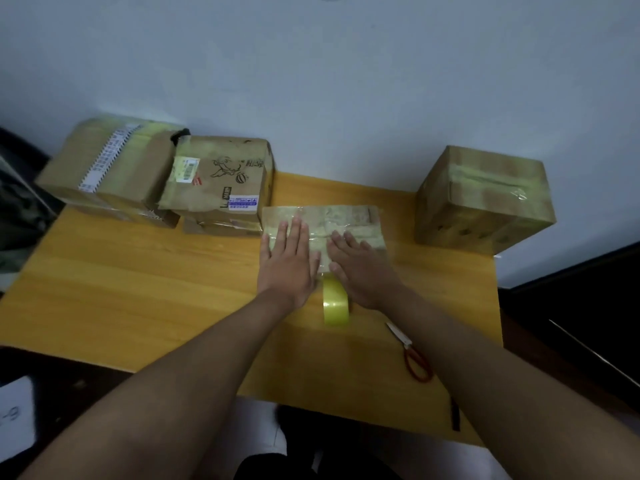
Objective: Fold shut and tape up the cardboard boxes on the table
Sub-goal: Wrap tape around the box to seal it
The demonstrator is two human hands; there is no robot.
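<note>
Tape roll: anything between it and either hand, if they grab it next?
Nothing visible. The tape roll stands on edge on the table, between the wrists; left hand and right hand press flat on the small box just beyond it.

A plain pale wall (346, 81) with a faint bluish cast rose straight behind the yellow wood-grain counter (138, 289), whose far edge stood against it. The light was dim and even. Dark furniture (588, 289) stood just beside the counter's right end, and more dark shapes (20, 202) crowded its left. A strip of light floor (263, 427) showed beneath the near edge
</note>
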